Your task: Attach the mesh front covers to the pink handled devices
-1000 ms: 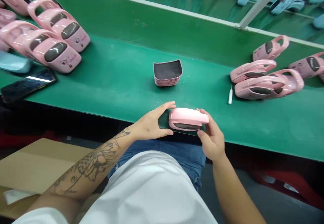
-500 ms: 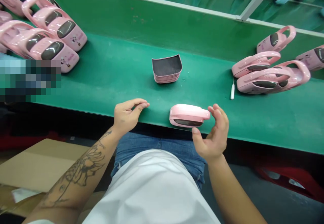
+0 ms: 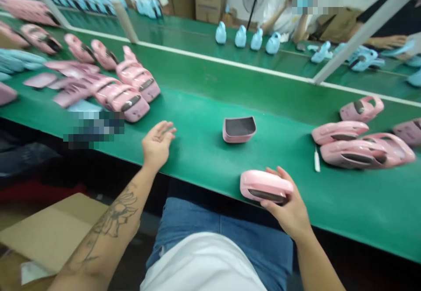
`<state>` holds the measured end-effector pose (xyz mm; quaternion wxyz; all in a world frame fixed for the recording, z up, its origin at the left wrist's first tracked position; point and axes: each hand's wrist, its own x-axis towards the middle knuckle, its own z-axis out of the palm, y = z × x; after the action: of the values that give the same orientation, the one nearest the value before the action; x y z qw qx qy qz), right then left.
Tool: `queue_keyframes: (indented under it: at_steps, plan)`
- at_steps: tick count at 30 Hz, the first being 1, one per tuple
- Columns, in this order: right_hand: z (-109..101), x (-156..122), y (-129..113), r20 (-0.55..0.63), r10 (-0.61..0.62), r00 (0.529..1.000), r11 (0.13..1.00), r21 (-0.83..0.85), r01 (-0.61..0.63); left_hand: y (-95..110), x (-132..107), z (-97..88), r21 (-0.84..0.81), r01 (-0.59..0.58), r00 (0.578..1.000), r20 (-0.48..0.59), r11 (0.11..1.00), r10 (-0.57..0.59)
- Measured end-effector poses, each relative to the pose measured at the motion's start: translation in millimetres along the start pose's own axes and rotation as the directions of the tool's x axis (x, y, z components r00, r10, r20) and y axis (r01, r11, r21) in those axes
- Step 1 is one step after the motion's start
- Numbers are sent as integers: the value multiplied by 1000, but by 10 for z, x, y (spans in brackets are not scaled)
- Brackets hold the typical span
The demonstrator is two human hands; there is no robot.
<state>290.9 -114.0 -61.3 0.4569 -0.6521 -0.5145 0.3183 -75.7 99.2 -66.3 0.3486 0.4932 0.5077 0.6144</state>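
Note:
My right hand [image 3: 287, 205] grips a pink plastic casing [image 3: 263, 185] with a dark window, at the near edge of the green table [image 3: 204, 146]. Palm up and empty, my left hand [image 3: 158, 142] hovers with loose, spread fingers over the table's left part, close to a group of pink handled devices [image 3: 123, 96]. A small stack of pink trim pieces with dark insides [image 3: 239, 129] sits in the middle, beyond both hands.
More pink devices [image 3: 358, 148] and a white stick tool [image 3: 316, 159] lie at the right. Light blue units [image 3: 246, 37] stand on the far belt, where other people work. A cardboard box [image 3: 49, 229] is on the floor at left. Metal struts [image 3: 358, 37] cross the divider.
The view has tilted up, so the far belt and people show. My left hand moved left and away from the casing and turned open. My right hand has closed on the casing.

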Motion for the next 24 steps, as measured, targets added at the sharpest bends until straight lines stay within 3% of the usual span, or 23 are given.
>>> queue_keyframes:
  at_steps: [2, 4, 7, 12, 15, 17, 20, 24]
  plan:
    - [-8, 25, -76, -58, 85, 995, 993, -79, -90, 3, 55, -123, 120, 39, 999, 21, 992, -42]
    - [-37, 112, -170, -189, 161, 969, 956, -212, -201, 6, 111, -219, 221, 32, 998, 49, 975, -44]
    - [-110, 399, -382, -344, 163, 925, 912, -305, -274, -4, 190, -298, 310, -28, 995, 97, 950, -2]
    - [-173, 1213, -681, -522, 148, 840, 948, -166, -270, -70, 209, -306, 393, -176, 974, 204, 902, 101]
    - [-144, 1893, -553, -569, 184, 802, 966, -47, -255, -132, 186, -303, 439, -309, 936, 299, 844, 187]
    - [-85, 2410, -355, -561, 198, 804, 971, 2, -237, -171, 182, -300, 469, -393, 904, 355, 791, 239]
    - [40, 3153, -52, -645, 273, 713, 959, 124, -255, -193, 181, -287, 518, -482, 868, 394, 707, 303]
    - [181, 3801, 105, -683, 119, 721, 993, 73, -95, -165, 164, -261, 580, -548, 836, 392, 602, 383]
